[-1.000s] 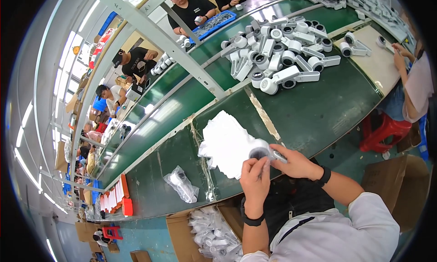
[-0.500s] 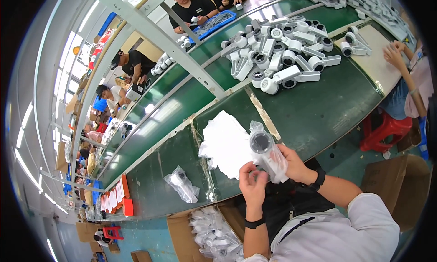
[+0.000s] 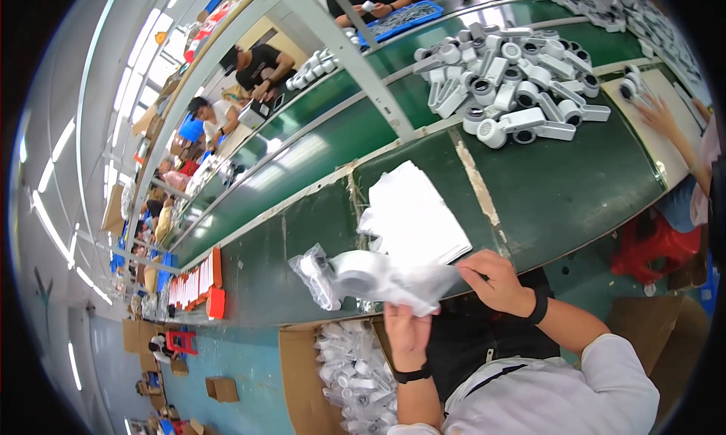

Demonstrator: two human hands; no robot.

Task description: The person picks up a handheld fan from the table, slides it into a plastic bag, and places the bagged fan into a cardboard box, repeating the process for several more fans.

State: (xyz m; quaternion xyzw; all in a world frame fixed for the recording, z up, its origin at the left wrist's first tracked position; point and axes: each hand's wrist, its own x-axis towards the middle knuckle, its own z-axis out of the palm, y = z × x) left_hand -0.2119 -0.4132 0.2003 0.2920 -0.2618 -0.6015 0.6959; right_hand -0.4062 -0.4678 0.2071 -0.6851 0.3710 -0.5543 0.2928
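Bagged device (image 3: pixel 357 273), forward-left of the hands (image 3: pixel 497 282), right one apparently pinching bag (image 3: pixel 432 285)

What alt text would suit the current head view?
A person's right hand pinches a bag holding a white gadget; the left hand is at the bag's lower edge. White sheets and a gadget pile lie on the green table; a box of bagged ones sits below.

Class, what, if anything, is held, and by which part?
A white device in a plastic bag: the right hand pinches the bag's right end; the left hand is at its lower edge, grip unclear.
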